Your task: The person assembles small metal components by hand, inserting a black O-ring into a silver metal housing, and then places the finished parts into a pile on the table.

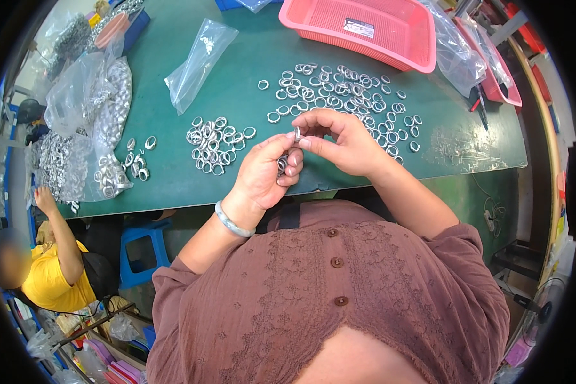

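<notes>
Both hands meet above the front part of the green table, around one silver metal ring point(297, 135). The thumb and forefinger of my left hand point(260, 168) pinch this ring, and its other fingers curl over more rings point(281, 164) in the palm. From the other side, my right hand point(347, 142) grips the same ring between thumb and fingertips. To the left of my hands lies a small heap of silver rings point(214, 146). A wider spread of similar rings point(329, 86) covers the table beyond and to the right, partly hidden by my right hand.
A pink plastic basket point(365, 48) stands at the back. Clear plastic bags full of metal rings point(114, 96) crowd the left side, near an empty clear bag point(201, 64). A pen point(482, 112) lies at right. A person in yellow point(61, 278) sits left, by a blue stool point(144, 256).
</notes>
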The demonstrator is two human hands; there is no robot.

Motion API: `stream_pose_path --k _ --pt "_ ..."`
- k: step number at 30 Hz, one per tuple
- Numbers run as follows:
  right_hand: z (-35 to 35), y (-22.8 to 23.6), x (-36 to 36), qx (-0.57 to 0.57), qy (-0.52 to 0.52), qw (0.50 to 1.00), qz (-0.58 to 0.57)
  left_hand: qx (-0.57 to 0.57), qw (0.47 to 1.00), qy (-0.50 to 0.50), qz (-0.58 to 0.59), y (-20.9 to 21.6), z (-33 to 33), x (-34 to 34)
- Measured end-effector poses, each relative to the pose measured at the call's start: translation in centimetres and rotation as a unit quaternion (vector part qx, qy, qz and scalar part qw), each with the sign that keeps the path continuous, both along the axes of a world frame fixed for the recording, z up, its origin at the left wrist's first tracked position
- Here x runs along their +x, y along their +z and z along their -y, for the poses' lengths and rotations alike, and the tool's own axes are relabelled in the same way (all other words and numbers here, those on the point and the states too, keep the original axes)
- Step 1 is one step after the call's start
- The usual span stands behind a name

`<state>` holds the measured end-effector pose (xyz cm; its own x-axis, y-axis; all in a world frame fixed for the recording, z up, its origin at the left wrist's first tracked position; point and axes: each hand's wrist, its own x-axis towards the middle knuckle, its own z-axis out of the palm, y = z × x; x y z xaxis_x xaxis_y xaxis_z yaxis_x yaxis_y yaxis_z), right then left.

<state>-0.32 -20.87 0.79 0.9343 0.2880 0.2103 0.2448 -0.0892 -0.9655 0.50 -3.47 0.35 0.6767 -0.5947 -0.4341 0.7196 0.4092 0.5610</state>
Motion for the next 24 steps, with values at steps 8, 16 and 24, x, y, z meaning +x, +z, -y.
stream_pose_path --k 8,16,24 --pt "-0.03 -0.10 -0.06 0.079 0.007 0.989 -0.126 -0.003 1.000 0.003 0.016 0.12 0.10 -0.36" --pt "0.01 0.06 -0.04 0.159 0.037 0.972 -0.169 0.002 1.000 -0.008 0.013 0.35 0.03 -0.39" --pt "-0.11 -0.01 -0.08 0.146 0.029 0.974 -0.173 -0.015 1.000 -0.012 -0.001 0.31 -0.03 -0.20"
